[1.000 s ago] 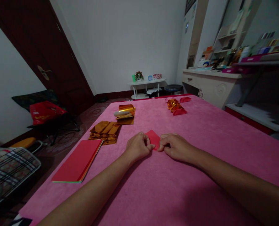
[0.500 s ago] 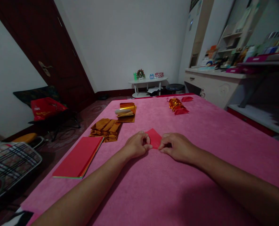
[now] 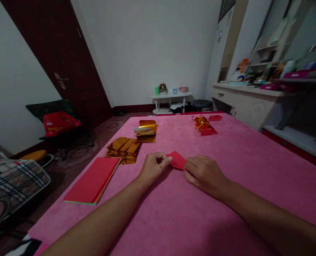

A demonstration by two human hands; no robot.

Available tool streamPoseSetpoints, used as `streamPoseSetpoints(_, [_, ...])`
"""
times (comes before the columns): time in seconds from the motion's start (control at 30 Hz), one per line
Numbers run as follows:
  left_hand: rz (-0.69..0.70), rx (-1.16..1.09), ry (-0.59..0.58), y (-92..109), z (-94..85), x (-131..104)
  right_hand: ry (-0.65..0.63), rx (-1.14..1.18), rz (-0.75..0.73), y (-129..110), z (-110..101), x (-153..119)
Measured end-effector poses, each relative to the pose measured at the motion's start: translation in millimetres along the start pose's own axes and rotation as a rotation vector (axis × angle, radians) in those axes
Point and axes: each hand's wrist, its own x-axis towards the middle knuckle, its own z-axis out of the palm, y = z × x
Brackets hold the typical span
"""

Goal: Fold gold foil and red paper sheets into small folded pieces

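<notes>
A small folded piece of red paper (image 3: 177, 160) is held just above or on the pink cloth (image 3: 158, 209), between my two hands. My left hand (image 3: 155, 164) pinches its left corner between thumb and fingers. My right hand (image 3: 202, 173) has its fingers closed on the right corner; the fingertips partly cover that edge. To the left lies a stack of coloured paper (image 3: 94, 180) with a red sheet on top. Behind the stack is a pile of folded gold foil paper (image 3: 123, 148).
More gold foil paper (image 3: 148, 138) sits farther back with a grey oval object (image 3: 142, 130) on it. At the far right lie folded gold foil pieces (image 3: 201, 123) and red folded pieces (image 3: 209, 131). A cluttered white dresser (image 3: 243, 97) stands beyond the right edge.
The red paper has tilted, its right corner now lower. My right hand has turned and its fingers cover the right corner. The whole view has shifted slightly.
</notes>
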Motion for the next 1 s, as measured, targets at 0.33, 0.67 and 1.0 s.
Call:
streamPoseSetpoints(0.33, [-0.195,-0.296,-0.069,21.0,21.2,-8.0,0.213,0.049,-0.034,-9.9,-10.9,2.4])
streamPoseSetpoints(0.67, [-0.244,-0.341,-0.28,26.1,6.2,-5.0,0.375,0.952,0.673,7.6,7.4,8.6])
streamPoseSetpoints(1.0, [-0.157,-0.242,-0.238,15.5,12.4,-1.1,0.252,1.607,0.811,2.1,11.9,11.7])
